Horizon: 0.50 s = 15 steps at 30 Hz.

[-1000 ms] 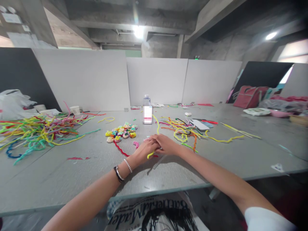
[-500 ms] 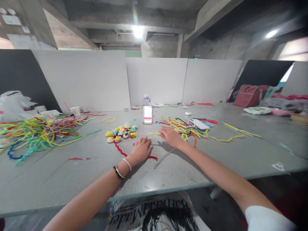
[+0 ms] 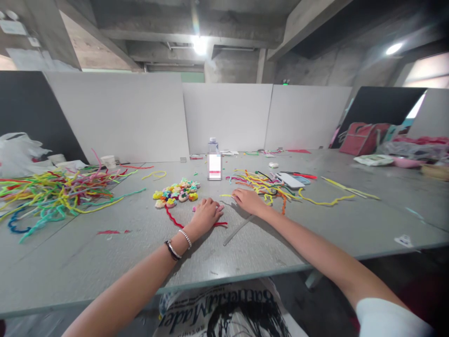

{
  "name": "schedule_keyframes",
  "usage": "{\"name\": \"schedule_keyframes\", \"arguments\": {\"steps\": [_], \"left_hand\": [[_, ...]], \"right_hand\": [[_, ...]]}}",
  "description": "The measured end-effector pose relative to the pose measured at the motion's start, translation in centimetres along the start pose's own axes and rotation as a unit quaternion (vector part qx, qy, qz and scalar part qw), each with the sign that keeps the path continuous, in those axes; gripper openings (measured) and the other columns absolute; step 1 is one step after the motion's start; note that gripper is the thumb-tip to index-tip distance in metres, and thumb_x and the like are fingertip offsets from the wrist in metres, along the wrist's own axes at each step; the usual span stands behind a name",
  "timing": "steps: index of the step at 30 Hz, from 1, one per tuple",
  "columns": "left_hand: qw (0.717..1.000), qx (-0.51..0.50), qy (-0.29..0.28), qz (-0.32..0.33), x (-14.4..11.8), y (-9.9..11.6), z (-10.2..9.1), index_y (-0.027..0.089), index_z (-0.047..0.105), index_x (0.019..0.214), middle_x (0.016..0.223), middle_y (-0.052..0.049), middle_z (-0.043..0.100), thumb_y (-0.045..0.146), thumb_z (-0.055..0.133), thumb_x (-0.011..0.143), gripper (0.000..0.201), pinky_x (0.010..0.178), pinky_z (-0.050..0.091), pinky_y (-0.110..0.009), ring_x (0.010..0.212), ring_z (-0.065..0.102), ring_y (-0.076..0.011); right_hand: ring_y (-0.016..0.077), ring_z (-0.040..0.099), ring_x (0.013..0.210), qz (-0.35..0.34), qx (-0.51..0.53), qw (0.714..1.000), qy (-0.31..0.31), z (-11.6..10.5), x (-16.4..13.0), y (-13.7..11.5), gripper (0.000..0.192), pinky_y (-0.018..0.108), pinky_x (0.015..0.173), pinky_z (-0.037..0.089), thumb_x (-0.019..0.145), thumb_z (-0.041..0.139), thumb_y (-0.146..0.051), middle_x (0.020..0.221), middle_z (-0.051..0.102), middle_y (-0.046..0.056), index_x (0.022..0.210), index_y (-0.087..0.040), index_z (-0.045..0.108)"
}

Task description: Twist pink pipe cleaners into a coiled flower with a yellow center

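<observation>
My left hand rests palm down on the grey table, fingers loosely apart, lying over a red pipe cleaner; a small pink piece lies by its fingers. My right hand is a little to the right, its fingertips pinching the end of a short yellow pipe cleaner that lies on the table. Just beyond the right hand is a tangle of yellow, orange and green pipe cleaners. A cluster of small coiled colourful pieces sits left of my hands.
A bottle stands behind the hands. A big heap of pipe cleaners covers the left side. A grey stick lies near my right wrist. A white flat case, a red bag and white dividers are farther back.
My hands were together on the yellow pipe cleaner; they have parted. The right hand moved away and forward with the yellow piece, and the left settled flat on the table.
</observation>
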<state>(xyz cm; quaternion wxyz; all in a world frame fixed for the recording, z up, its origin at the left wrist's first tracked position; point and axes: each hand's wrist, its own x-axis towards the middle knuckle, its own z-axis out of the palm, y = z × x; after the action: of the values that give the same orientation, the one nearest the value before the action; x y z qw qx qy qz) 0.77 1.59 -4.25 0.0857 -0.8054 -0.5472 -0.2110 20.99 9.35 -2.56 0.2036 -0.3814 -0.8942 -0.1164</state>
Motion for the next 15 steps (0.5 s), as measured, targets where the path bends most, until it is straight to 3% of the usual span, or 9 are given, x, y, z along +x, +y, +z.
{"name": "schedule_keyframes", "arguments": {"steps": [5,8,15], "left_hand": [[1.0,-0.005,0.014,0.001,0.0,0.2,-0.5,0.017,0.062,0.09,0.093,-0.01,0.058,0.048,0.04,0.088,0.037,0.081,0.041,-0.036,0.092,0.05,-0.0221],[0.999,-0.01,0.038,-0.009,0.3,0.1,-0.8,0.017,0.059,0.089,0.091,-0.008,0.06,0.044,0.042,0.089,0.031,0.078,0.041,-0.034,0.088,0.052,-0.0212],[0.981,-0.136,0.098,-0.101,0.9,-0.9,-0.7,0.017,0.052,0.101,0.095,-0.008,0.065,0.037,0.039,0.091,0.026,0.074,0.043,-0.03,0.087,0.059,-0.0187]], "right_hand": [[0.0158,0.059,0.077,-0.012,0.008,1.0,0.01,-0.2,0.0,0.1,0.021,0.025,0.067,0.038,0.092,0.043,-0.028,0.088,0.065,0.005,0.094,-0.018,0.06],[0.0166,0.06,0.082,-0.027,0.018,0.999,0.027,-0.4,0.1,0.3,0.022,0.026,0.071,0.04,0.092,0.043,-0.029,0.089,0.065,0.006,0.095,-0.017,0.061],[0.0181,0.061,0.088,-0.059,0.022,0.993,0.096,-1.2,0.0,0.6,0.028,0.028,0.074,0.043,0.094,0.034,-0.029,0.102,0.066,0.008,0.104,-0.018,0.059]]}}
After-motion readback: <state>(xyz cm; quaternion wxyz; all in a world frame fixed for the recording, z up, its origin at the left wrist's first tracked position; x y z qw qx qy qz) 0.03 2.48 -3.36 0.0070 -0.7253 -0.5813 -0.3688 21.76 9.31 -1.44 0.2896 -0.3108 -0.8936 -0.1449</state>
